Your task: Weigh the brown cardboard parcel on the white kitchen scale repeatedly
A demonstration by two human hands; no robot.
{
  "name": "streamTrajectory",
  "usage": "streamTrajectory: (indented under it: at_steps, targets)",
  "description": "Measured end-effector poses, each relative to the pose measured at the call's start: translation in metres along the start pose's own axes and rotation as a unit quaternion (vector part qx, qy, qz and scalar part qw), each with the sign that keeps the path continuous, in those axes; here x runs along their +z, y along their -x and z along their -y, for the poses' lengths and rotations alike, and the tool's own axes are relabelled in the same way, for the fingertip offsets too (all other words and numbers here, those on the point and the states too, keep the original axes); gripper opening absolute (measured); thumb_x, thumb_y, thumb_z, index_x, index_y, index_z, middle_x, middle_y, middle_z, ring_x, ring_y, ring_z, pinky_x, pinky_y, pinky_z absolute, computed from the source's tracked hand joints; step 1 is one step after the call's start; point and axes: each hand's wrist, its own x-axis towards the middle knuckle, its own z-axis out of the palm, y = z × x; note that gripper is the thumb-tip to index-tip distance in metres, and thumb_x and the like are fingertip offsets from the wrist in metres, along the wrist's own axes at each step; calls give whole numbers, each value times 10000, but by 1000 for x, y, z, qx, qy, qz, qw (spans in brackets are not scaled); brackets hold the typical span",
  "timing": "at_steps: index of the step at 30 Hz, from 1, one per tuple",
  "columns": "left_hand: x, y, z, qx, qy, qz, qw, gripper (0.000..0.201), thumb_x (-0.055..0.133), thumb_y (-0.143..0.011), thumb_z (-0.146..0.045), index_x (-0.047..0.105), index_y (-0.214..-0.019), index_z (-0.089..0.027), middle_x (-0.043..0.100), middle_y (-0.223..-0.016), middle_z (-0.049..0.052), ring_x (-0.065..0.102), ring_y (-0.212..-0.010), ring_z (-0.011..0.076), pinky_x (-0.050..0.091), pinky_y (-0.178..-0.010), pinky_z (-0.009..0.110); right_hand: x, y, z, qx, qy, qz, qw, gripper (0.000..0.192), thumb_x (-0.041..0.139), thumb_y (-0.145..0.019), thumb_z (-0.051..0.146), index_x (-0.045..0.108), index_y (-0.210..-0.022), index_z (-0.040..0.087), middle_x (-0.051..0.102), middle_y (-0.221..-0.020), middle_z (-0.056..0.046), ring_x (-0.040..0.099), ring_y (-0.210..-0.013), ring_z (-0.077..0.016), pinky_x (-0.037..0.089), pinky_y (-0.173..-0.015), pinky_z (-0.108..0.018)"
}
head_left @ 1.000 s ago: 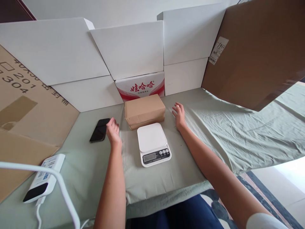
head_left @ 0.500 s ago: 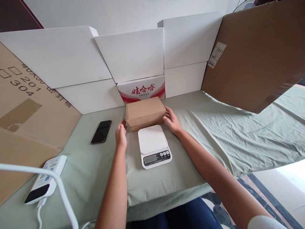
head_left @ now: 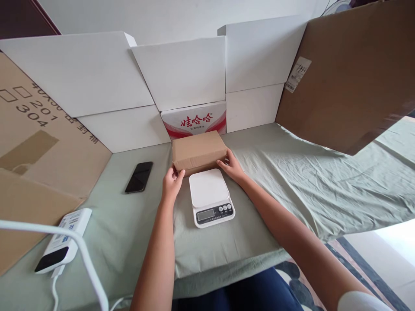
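A brown cardboard box (head_left: 199, 151) lies on the green cloth, just behind a white kitchen scale (head_left: 209, 188). My left hand (head_left: 171, 183) grips the box's near left corner, thumb on the front face and fingers round the side. At the opposite end, my right hand (head_left: 231, 166) holds the right corner, its thumb against the front. Nothing rests on the scale's plate, and its display looks blank. The undersides of both hands' fingers are partly hidden by the box.
Left of the box lies a black phone (head_left: 138, 177). A white power strip (head_left: 64, 239) with a white cable (head_left: 86, 255) is at the lower left. White boxes (head_left: 181, 73) stand along the back, with large cardboard boxes (head_left: 343, 77) on both sides.
Both hands have closed in on the box. My left hand moved right onto its corner, and my right thumb came round to the front face. The scale stays put.
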Motion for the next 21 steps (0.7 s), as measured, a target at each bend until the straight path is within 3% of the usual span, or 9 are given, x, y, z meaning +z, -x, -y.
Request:
streamTrajectory:
  at_steps: [5,11,15,21]
  targets:
    - [-1,-3,5,19,-27,-6,999,503,716,-861,-317,589,-1320,-154,679,-1351,169,648,-1277,273,495,-1100,409,2,-1,-3,-17,37,-3,999,759,651,-918,430,319,-1591,316,536,-1522,-90,590,-1321,-308,530,-1098,-512]
    - [-3,2,-4,72,-46,-33,996,515,703,-873,-426,605,-1291,-142,687,-1325,186,647,-1280,288,495,-1092,395,2,3,4,-99,70,-32,992,791,613,-943,523,263,-1622,314,403,-1632,-100,473,-1437,-327,489,-1128,-508]
    - [-6,16,-11,90,-68,-53,992,559,690,-867,-518,608,-1279,-149,720,-1250,177,684,-1218,292,526,-1050,397,3,14,16,-142,84,-62,984,812,606,-940,577,271,-1620,284,408,-1620,-133,434,-1463,-333,467,-1138,-498]
    - [-7,51,-17,99,-83,-70,989,627,655,-866,-601,602,-1291,-144,726,-1210,192,709,-1171,297,561,-994,386,1,47,35,-148,80,-85,982,749,578,-950,593,321,-1587,294,448,-1559,-140,480,-1390,-333,493,-1077,-500]
